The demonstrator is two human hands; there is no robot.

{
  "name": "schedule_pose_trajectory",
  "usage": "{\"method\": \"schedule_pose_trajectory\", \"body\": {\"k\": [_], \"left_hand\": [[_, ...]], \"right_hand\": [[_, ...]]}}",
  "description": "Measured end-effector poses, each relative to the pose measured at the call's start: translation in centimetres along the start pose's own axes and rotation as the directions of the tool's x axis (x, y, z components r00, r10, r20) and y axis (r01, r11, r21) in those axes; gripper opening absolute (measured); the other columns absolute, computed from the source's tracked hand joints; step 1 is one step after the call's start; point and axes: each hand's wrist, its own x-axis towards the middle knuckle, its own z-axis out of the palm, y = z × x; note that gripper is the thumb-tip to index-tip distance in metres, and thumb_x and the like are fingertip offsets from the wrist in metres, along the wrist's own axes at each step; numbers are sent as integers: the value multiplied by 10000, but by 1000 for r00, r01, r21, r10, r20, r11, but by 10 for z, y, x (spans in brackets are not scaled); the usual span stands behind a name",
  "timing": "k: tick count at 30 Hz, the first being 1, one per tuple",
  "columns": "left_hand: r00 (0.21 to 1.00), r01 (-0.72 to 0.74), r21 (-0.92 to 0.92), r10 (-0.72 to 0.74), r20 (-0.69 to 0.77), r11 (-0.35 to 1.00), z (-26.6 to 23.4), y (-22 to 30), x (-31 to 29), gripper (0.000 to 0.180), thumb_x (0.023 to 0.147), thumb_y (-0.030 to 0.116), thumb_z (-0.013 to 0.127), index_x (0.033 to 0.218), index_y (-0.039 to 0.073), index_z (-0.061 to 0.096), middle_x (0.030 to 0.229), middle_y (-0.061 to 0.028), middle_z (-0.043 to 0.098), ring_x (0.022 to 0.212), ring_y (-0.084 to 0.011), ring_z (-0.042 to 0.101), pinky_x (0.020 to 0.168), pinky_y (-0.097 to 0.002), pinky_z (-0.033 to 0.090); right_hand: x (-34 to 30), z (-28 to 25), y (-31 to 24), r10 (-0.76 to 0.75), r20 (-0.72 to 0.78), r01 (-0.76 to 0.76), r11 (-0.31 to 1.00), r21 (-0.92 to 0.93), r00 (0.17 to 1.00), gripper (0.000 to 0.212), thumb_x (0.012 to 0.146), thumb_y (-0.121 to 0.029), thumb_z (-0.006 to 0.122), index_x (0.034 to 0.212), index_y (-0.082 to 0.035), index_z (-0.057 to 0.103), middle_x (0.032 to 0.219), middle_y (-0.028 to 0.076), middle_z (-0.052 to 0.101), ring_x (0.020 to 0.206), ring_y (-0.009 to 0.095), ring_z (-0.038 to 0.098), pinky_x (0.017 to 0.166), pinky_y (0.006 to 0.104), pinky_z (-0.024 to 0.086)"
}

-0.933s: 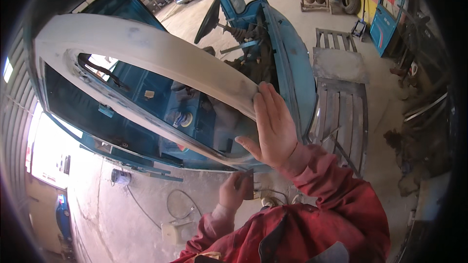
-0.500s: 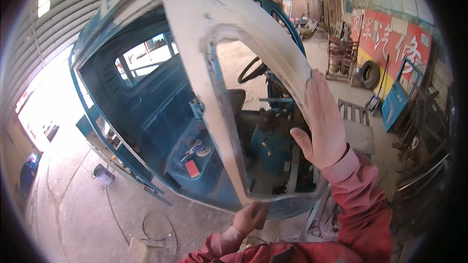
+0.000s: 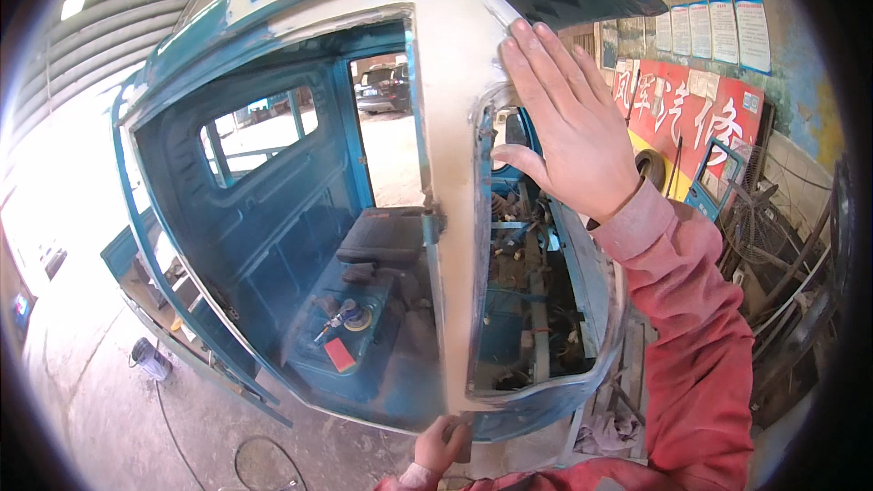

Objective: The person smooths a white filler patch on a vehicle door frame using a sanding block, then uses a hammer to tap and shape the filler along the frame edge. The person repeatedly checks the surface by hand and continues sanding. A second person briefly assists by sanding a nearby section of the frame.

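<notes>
A stripped vehicle cab (image 3: 452,127), blue with sanded off-white patches, fills the middle of the view. My right hand (image 3: 573,118) lies flat against the upper front corner of the frame, fingers stretched and thumb apart. It hides part of the front window opening. Low down, my left hand (image 3: 438,443) is closed at the foot of the pillar beside the lower sill. Its fingers grip a small flat brownish-grey piece (image 3: 464,445), whose kind I cannot make out.
Inside the cab lie a round-pad sander (image 3: 355,316), a red pad (image 3: 340,355) and a dark seat (image 3: 386,238). A bucket (image 3: 150,360) and a hose (image 3: 264,441) are on the left floor. A blue door (image 3: 714,177), a fan (image 3: 755,218) and scrap line the right.
My right hand has moved up along the frame to its upper corner. My left hand stays low at the pillar foot. The view has shifted, showing more roof edge and the seat.
</notes>
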Motion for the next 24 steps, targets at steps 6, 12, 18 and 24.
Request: {"method": "schedule_pose_trajectory", "body": {"k": [6, 12, 18, 24], "left_hand": [[997, 62, 4, -62, -47, 998, -21, -11, -6, 299, 907, 255, 755, 1106, 42, 691, 924, -186, 743, 838, -282, 754, 744, -358, 573], [991, 81, -2, -81, -104, 997, -28, -26, -15, 332, 920, 354, 720, 1108, 82, 689, 974, -199, 731, 915, -398, 717, 766, -442, 568], [981, 102, -9, -102, -164, 995, -38, -25, -23, 295, 931, 276, 722, 1128, 60, 683, 924, -167, 738, 859, -289, 735, 758, -382, 572], [951, 270, -152, -288, -113, 951, -55, 0, -40, 284, 1006, 324, 645, 1205, 124, 682, 769, -58, 703, 628, -137, 680, 615, -338, 555]], "right_hand": [[29, 1, -14, -77, -14, 76, 996, -51, 997, 1024, 728, -498, 802, 1545, -36, 393, 1606, 117, 406, 1488, 268, 372, 1227, 455, 292], [12, -3, -10, -118, 84, 119, 993, -12, 989, 1119, 719, -652, 704, 1581, -42, 334, 1646, 134, 332, 1531, 299, 295, 1253, 460, 223], [-4, -16, -26, -24, 228, 16, 999, 34, 973, 1141, 675, -542, 801, 1567, -1, 337, 1640, 183, 328, 1524, 346, 298, 1245, 478, 235], [24, -2, -22, -130, 162, 124, 991, 46, 978, 927, 812, -313, 767, 1570, 6, 339, 1618, 219, 358, 1489, 368, 363, 1232, 465, 284]]}}
